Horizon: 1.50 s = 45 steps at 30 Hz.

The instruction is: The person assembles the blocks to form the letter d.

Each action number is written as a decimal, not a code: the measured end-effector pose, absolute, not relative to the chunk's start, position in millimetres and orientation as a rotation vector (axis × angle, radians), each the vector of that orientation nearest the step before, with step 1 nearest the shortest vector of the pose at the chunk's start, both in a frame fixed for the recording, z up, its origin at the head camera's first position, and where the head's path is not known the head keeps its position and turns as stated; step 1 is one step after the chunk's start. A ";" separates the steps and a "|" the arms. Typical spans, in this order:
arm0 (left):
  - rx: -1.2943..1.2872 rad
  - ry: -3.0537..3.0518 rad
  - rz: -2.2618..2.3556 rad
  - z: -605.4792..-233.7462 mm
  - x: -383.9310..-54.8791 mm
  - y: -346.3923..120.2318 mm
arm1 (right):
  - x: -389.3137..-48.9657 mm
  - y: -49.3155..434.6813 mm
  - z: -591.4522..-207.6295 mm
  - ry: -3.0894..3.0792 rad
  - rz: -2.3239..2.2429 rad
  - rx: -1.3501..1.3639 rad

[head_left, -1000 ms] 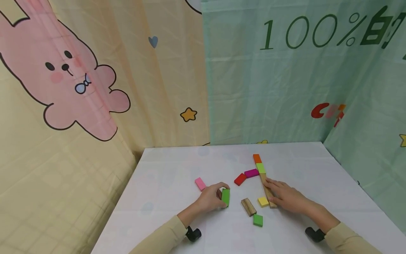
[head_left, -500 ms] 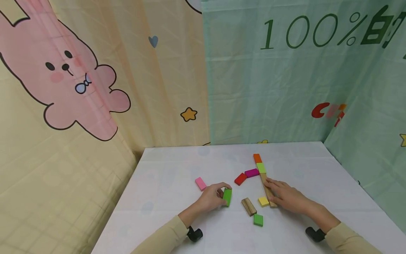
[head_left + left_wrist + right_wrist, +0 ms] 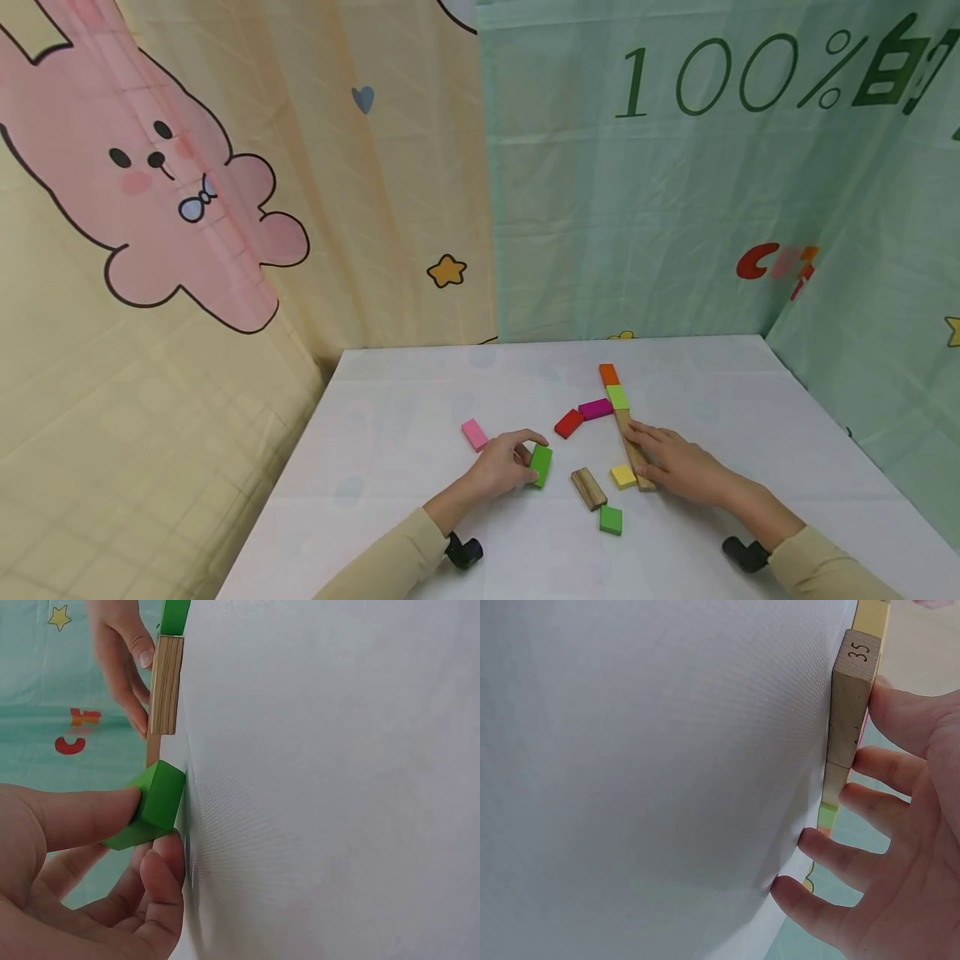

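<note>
My left hand (image 3: 498,464) pinches a green wooden block (image 3: 541,467) between thumb and fingers. In the left wrist view this green block (image 3: 163,795) is held at a tilt, close to the white tabletop. My right hand (image 3: 678,467) rests beside a row of plain wooden blocks (image 3: 624,425), its extended fingers and thumb touching their side. One end block in that row (image 3: 857,654) bears the number 35 in the right wrist view. A yellow block (image 3: 622,477) lies against the row's near end. Between the hands are a brown wood-grain block (image 3: 588,488) and a second green block (image 3: 611,521), corner to corner.
Lime (image 3: 617,397) and orange (image 3: 609,374) blocks extend the row toward the back of the white table (image 3: 405,392). Magenta (image 3: 596,409) and red (image 3: 568,423) blocks branch off leftward. A pink block (image 3: 474,435) lies just beyond the left hand. Printed curtains (image 3: 637,208) stand behind.
The green block in my left hand has shifted slightly right and turned a little clockwise. My right hand and the laid-out blocks stay where they were.
</note>
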State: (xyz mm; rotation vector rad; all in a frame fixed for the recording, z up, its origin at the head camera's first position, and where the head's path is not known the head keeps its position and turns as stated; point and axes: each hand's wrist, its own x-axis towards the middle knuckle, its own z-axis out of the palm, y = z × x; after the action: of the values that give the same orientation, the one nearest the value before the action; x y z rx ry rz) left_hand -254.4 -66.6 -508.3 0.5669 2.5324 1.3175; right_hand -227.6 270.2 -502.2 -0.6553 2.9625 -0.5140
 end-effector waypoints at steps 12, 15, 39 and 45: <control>0.528 2.491 1.366 -502.7 -260.1 -61.2 | -228.1 270.0 -503.0 2.966 -0.507 -0.650; 0.518 2.485 1.371 -501.1 -261.2 -59.5 | -227.7 270.2 -502.6 2.966 -0.509 -0.653; 0.444 2.502 1.389 -502.2 -279.4 -43.9 | -229.5 272.2 -503.9 2.970 -0.506 -0.644; 0.419 2.495 1.392 -505.0 -283.3 -39.9 | -229.7 272.6 -506.3 2.973 -0.505 -0.657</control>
State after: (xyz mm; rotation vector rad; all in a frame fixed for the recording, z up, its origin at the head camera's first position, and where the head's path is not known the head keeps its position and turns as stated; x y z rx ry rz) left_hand -283.3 -39.9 -505.0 0.4188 2.4950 1.3921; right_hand -229.7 272.6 -506.3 -0.6574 2.9732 -0.5049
